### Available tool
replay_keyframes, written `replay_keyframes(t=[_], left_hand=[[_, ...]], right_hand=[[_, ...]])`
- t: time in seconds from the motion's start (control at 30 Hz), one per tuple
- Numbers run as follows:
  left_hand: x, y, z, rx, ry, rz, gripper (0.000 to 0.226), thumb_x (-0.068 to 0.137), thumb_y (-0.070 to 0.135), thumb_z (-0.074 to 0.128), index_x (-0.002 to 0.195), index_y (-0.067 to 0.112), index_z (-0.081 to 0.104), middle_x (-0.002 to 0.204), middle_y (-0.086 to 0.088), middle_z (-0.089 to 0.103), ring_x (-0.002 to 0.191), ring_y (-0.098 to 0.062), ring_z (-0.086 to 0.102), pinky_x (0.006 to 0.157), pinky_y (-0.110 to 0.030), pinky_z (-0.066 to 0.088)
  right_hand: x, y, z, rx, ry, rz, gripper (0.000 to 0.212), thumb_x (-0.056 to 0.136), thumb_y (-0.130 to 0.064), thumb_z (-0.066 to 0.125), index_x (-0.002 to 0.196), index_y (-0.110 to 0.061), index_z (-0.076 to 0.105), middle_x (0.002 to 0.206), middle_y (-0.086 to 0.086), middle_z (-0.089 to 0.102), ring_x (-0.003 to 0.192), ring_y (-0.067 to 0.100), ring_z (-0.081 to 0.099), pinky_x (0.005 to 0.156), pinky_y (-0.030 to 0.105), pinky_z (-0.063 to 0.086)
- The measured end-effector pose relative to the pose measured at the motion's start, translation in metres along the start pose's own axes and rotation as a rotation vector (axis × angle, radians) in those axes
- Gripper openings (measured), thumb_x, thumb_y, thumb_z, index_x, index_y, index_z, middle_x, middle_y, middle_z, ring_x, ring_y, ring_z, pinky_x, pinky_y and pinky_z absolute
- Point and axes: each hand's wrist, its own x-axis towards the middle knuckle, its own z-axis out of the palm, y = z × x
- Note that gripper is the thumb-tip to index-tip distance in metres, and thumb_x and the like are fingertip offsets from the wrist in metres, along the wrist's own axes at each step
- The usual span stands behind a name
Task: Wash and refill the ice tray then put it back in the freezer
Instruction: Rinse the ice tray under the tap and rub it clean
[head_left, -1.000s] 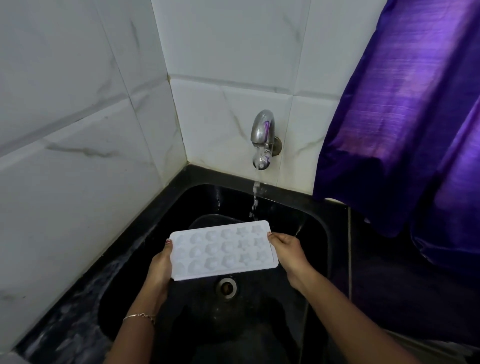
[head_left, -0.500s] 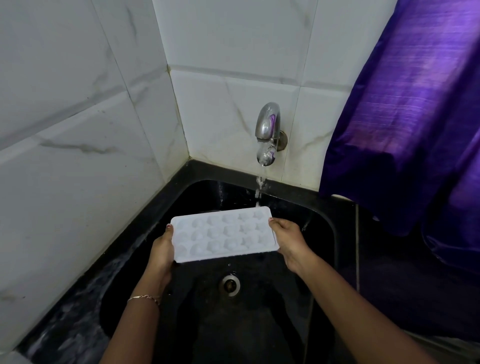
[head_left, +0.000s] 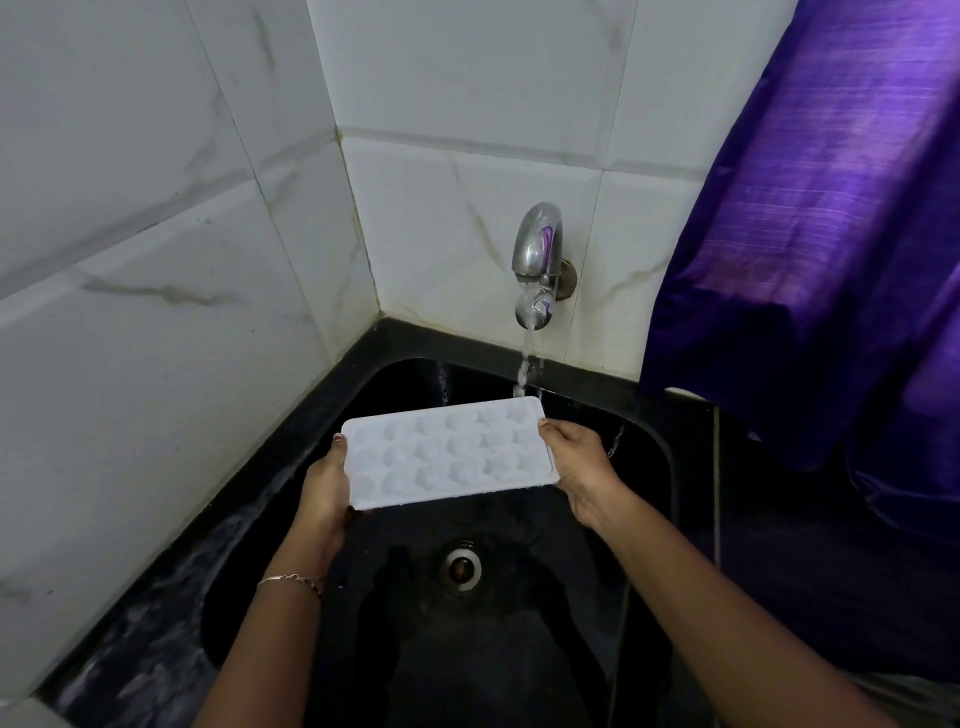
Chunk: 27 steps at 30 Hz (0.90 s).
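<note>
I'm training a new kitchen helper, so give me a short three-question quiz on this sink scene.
1. True or false: the tap is running.
2. What holds the ice tray? A) the left hand and the right hand, one at each short end; B) one hand alone; C) nothing, it lies flat.
3. Fill in: the water stream comes down at the tray's far ___ corner.
Key: 1 true; 2 A; 3 right.

Left hand and right hand, arms outstretched, grip the ice tray.
</note>
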Motion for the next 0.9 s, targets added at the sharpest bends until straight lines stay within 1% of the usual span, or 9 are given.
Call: replay_keyframes(t=[0.13,0.27,0.37,0.47,0.5,0.63,0.7,0.8,0.9], left_hand=[[-0.003,0.003,0.009,0.013,-0.023,0.008,0.038,0.102,0.038,0.037,0.107,0.008,0.061,0.09,-0.008,0.067,0.077,-0.025,0.064,0.062,-0.031,0.049],[-0.002,0.006,0.021,0.027,-0.05,0.025,0.04,0.103,0.038,0.037,0.106,0.007,0.062,0.092,-0.011,0.067,0.075,-0.024,0.064,0.06,-0.031,0.048],[-0.002,0.006,0.026,0.025,-0.064,0.019,0.039,0.103,0.039,0.037,0.101,0.01,0.062,0.089,-0.009,0.067,0.075,-0.024,0.064,0.061,-0.033,0.05],[-0.002,0.006,0.028,0.021,-0.066,0.014,0.038,0.103,0.039,0.037,0.097,0.011,0.062,0.086,-0.008,0.068,0.074,-0.024,0.065,0.062,-0.033,0.05],[-0.002,0.007,0.029,0.019,-0.066,0.015,0.038,0.103,0.039,0.037,0.098,0.012,0.062,0.086,-0.008,0.068,0.074,-0.024,0.065,0.061,-0.033,0.05],[-0.001,0.008,0.03,0.031,-0.069,0.024,0.038,0.102,0.04,0.037,0.098,0.012,0.062,0.086,-0.008,0.068,0.074,-0.025,0.064,0.064,-0.034,0.049],[0.0,0.008,0.03,0.037,-0.071,0.028,0.038,0.102,0.04,0.037,0.099,0.012,0.062,0.085,-0.008,0.068,0.073,-0.025,0.064,0.062,-0.034,0.047],[0.001,0.009,0.032,0.033,-0.083,0.032,0.039,0.103,0.039,0.037,0.104,0.01,0.062,0.087,-0.009,0.068,0.073,-0.024,0.064,0.057,-0.031,0.047],[0.001,0.01,0.039,0.03,-0.101,0.024,0.037,0.103,0.039,0.037,0.1,0.012,0.061,0.088,-0.009,0.068,0.073,-0.024,0.065,0.056,-0.03,0.048]], right_hand=[[-0.001,0.001,-0.007,0.012,0.026,0.001,0.019,0.1,-0.02,0.05,0.085,-0.022,0.063,0.085,0.001,0.069,0.075,0.016,0.066,0.07,0.032,0.055],[0.0,0.0,-0.017,0.004,0.054,0.002,0.017,0.1,-0.021,0.05,0.087,-0.022,0.063,0.09,0.002,0.069,0.081,0.018,0.066,0.072,0.033,0.055],[0.0,-0.001,-0.021,0.005,0.066,-0.004,0.018,0.1,-0.021,0.05,0.087,-0.021,0.063,0.089,0.001,0.07,0.08,0.017,0.066,0.072,0.032,0.055],[0.0,-0.003,-0.022,0.008,0.071,-0.008,0.018,0.1,-0.021,0.05,0.09,-0.018,0.065,0.089,0.002,0.07,0.081,0.018,0.067,0.074,0.034,0.055],[0.0,-0.003,-0.023,0.007,0.072,-0.011,0.017,0.1,-0.021,0.05,0.091,-0.017,0.065,0.089,0.002,0.07,0.081,0.018,0.067,0.073,0.034,0.055],[-0.001,-0.005,-0.023,0.013,0.075,-0.022,0.02,0.1,-0.022,0.05,0.085,-0.021,0.064,0.087,0.001,0.071,0.078,0.017,0.067,0.065,0.03,0.054],[-0.001,-0.005,-0.024,0.015,0.079,-0.021,0.019,0.1,-0.022,0.051,0.086,-0.021,0.064,0.087,0.001,0.071,0.078,0.017,0.067,0.064,0.029,0.054],[0.001,-0.004,-0.027,0.012,0.091,-0.018,0.016,0.1,-0.022,0.051,0.092,-0.019,0.065,0.089,0.002,0.071,0.081,0.017,0.068,0.066,0.029,0.054],[0.003,-0.004,-0.032,0.008,0.111,-0.01,0.015,0.099,-0.024,0.052,0.092,-0.02,0.064,0.094,0.004,0.072,0.085,0.02,0.068,0.072,0.032,0.055]])
